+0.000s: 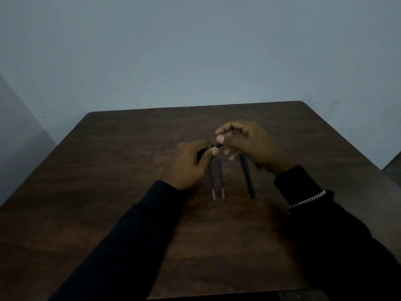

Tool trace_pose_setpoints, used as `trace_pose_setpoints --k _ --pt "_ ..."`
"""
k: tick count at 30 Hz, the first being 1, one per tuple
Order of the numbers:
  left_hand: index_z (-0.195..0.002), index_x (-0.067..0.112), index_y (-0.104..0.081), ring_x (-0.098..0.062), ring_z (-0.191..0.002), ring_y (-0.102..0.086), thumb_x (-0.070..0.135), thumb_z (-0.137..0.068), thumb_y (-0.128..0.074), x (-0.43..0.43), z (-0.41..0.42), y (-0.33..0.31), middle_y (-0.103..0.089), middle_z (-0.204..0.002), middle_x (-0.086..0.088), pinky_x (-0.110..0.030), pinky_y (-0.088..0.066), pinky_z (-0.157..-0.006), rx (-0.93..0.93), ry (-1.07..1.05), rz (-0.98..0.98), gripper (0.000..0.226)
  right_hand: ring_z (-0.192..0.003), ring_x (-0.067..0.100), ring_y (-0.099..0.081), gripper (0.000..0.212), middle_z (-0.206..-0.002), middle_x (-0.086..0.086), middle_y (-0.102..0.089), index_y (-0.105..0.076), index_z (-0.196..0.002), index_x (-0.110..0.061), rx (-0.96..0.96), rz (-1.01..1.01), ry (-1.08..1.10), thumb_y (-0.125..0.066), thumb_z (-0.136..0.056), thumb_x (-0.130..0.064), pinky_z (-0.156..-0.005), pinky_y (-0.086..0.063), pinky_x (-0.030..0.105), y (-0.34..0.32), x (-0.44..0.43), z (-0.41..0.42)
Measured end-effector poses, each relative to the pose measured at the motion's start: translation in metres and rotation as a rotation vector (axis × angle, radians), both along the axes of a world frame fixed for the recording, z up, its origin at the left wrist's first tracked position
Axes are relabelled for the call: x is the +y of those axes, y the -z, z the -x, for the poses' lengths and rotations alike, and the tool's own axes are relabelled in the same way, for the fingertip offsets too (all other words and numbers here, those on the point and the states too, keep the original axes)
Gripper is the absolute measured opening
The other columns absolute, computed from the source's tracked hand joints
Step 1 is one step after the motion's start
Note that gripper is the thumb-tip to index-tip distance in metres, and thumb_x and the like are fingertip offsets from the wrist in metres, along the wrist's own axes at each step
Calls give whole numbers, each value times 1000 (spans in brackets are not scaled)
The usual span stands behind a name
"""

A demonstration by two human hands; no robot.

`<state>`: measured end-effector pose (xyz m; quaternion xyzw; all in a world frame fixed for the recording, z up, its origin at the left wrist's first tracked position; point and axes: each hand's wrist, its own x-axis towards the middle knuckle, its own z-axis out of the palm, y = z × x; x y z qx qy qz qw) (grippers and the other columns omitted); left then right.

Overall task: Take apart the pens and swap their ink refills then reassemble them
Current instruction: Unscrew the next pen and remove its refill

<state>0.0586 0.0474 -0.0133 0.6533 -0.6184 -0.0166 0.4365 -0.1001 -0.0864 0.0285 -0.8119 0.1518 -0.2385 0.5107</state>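
Observation:
My left hand point(191, 164) is closed around a dark pen barrel point(217, 145), whose short tip sticks out past my thumb and forefinger. My right hand point(249, 144) hovers just right of that tip with its fingertips pinched together; whether they hold a small part is hidden. Two thin blue ink refills point(211, 181) point(221, 179) lie side by side on the table below my hands, their pale ends toward me. A second black pen barrel point(247, 177) lies on the table right of the refills, its far end under my right hand.
The dark brown wooden table point(130, 170) stands against a grey-blue wall. Its far edge runs behind my hands and its near edge is at the bottom of the view. A chain bracelet point(308, 200) sits over my right sleeve.

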Motion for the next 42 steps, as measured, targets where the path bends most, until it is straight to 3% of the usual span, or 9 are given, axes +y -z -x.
trace_pose_setpoints --k 5,11,15,18,22,30,34,37,42 --pt "-78 25 -60 -5 -53 -48 27 -107 -59 0 1 0 -48 -58 14 -11 -30 -52 -44 5 4 30 -44 12 -63 40 -58 5 -70 -71 -72 -15 56 196 110 -70 -95 -47 -46 -50 21 4 -2 -1" --pt "-80 17 -65 -5 -55 -50 27 -108 -59 0 -4 2 -51 -60 13 -11 -30 -52 -27 4 -8 30 -74 17 -75 4 -85 8 -78 -74 -96 -7 -5 32 -36 -74 -92 -6 -68 -59 25 4 -7 0" --pt "-80 23 -63 -6 -53 -49 32 -108 -58 0 -2 2 -51 -59 11 -13 -29 -51 -30 0 -13 30 -106 19 -71 28 -109 6 -73 -75 -98 -12 -24 118 -86 -70 -83 12 -89 -58 31 2 -8 1" --pt "-79 20 -64 -6 -51 -48 32 -108 -58 0 -2 2 -49 -57 12 -13 -28 -50 -17 2 10 32 -91 19 -74 22 -109 12 -72 -72 -111 -15 -24 -34 -31 -73 -90 -9 -75 -62 34 2 -4 0" --pt "-79 27 -62 -9 -51 -48 34 -108 -56 0 -2 1 -49 -58 13 -14 -27 -49 -42 5 17 30 -52 13 -68 36 -69 8 -74 -74 -84 -11 46 122 87 -70 -96 -45 -50 -54 23 4 -1 -2" --pt "-79 20 -66 -4 -53 -49 28 -107 -59 -2 -3 4 -50 -58 14 -11 -30 -51 -24 -8 25 30 -79 20 -74 5 -93 18 -77 -73 -99 -1 -9 27 -38 -70 -95 -1 -72 -61 29 1 -3 1" --pt "-82 20 -68 -6 -51 -48 32 -107 -57 -3 -3 4 -53 -58 9 -14 -30 -49 -14 -11 7 30 -101 26 -74 32 -111 12 -74 -72 -107 -8 -14 38 -79 -66 -86 16 -87 -61 36 -1 -2 2" --pt "-82 19 -68 -7 -50 -47 31 -107 -57 -2 -2 3 -53 -58 9 -15 -28 -49 -16 -6 16 31 -85 22 -73 23 -105 17 -72 -69 -117 -9 -2 -64 -32 -71 -95 -7 -70 -63 35 0 0 0" --pt "-79 19 -66 -11 -51 -47 30 -108 -57 -1 -2 3 -52 -58 8 -18 -28 -49 -17 3 22 32 -53 13 -66 29 -67 6 -73 -74 -81 -12 17 103 77 -69 -99 -34 -51 -54 25 4 -2 -1"
